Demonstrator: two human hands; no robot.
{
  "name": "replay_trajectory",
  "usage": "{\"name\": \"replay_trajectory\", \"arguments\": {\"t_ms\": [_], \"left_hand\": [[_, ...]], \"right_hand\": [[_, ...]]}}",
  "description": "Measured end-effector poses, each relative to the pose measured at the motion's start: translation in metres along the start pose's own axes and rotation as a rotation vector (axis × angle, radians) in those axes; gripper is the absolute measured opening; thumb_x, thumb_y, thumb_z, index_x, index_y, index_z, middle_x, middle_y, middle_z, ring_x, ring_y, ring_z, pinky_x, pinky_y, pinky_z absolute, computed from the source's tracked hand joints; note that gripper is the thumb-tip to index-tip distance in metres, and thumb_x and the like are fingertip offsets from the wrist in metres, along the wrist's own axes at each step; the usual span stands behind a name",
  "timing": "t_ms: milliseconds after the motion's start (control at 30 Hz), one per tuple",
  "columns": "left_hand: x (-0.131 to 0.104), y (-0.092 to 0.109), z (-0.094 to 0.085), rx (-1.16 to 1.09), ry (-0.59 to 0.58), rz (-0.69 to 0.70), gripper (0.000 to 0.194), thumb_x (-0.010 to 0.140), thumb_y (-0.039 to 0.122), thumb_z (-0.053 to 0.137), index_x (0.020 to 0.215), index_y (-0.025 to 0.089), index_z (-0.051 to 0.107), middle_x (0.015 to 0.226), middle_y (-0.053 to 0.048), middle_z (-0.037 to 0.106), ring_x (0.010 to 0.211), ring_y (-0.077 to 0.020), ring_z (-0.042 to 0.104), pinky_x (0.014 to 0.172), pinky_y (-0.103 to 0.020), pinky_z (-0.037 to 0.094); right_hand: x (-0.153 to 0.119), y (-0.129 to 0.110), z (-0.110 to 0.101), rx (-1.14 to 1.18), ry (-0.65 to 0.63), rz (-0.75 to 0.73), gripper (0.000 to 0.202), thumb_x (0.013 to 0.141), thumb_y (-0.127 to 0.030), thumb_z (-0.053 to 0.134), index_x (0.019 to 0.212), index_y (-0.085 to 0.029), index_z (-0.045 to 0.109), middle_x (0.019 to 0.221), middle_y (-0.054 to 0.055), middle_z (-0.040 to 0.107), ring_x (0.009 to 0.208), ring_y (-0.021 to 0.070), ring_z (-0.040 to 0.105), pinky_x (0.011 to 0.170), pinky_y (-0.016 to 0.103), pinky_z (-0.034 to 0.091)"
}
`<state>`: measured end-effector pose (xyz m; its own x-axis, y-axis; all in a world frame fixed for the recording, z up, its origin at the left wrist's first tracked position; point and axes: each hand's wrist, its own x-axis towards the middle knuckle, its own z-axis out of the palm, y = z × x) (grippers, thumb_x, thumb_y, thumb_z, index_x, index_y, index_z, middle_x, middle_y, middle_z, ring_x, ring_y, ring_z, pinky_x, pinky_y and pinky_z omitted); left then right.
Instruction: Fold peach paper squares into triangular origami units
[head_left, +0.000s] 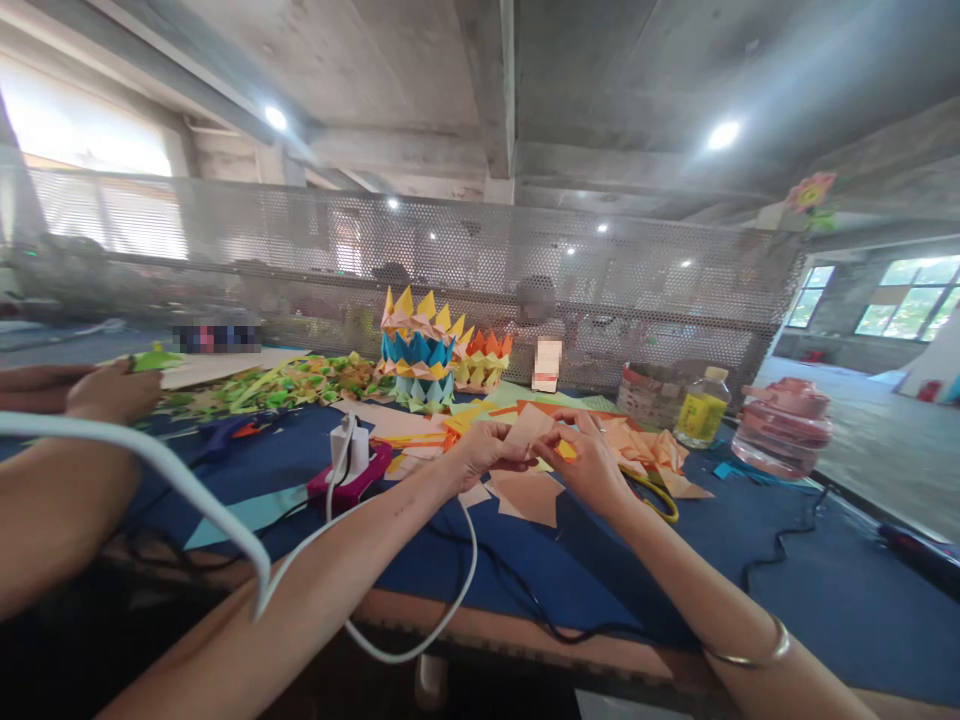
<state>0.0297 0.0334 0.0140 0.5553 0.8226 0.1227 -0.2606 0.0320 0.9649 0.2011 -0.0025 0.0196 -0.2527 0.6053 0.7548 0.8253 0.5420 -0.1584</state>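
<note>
Both hands on peach paper (528, 428).
My left fingers (513, 456) and right fingers (559, 437) pinch it, nearly closed, above blue counter (600, 580).

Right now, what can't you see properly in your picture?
Head view: parts of the small peach paper, behind left hand and right hand.
Head view: words on the bottle label, too small and blurred.
Head view: far person, blurred behind the mesh screen.
Head view: neighbour's arm, cut off by the left edge.
</note>
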Motion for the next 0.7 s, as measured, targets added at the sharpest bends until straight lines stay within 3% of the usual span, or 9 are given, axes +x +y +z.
{"name": "replay_trajectory", "arguments": {"t_ms": [567, 700], "left_hand": [[-0.002, -0.002, 0.003, 0.049, 0.025, 0.089, 0.03, 0.043, 0.018, 0.078, 0.07, 0.01, 0.068, 0.063, -0.002, 0.063, 0.06, -0.0121, 0.057, 0.067, -0.026, 0.047], [-0.003, -0.001, 0.005, 0.046, 0.046, 0.101, 0.027, 0.045, 0.018, 0.075, 0.069, 0.01, 0.068, 0.066, -0.003, 0.064, 0.06, -0.0123, 0.058, 0.068, -0.026, 0.048]], "right_hand": [[-0.001, 0.0, 0.004, 0.068, 0.039, 0.062, 0.014, 0.073, -0.034, 0.059, 0.073, -0.02, 0.058, 0.095, 0.007, 0.055, 0.094, 0.0235, 0.051, 0.081, 0.039, 0.042], [-0.002, 0.004, 0.01, 0.151, 0.089, 0.25, 0.047, 0.066, -0.042, 0.064, 0.102, -0.016, 0.049, 0.098, 0.01, 0.058, 0.086, 0.0226, 0.055, 0.07, 0.035, 0.046]]}}
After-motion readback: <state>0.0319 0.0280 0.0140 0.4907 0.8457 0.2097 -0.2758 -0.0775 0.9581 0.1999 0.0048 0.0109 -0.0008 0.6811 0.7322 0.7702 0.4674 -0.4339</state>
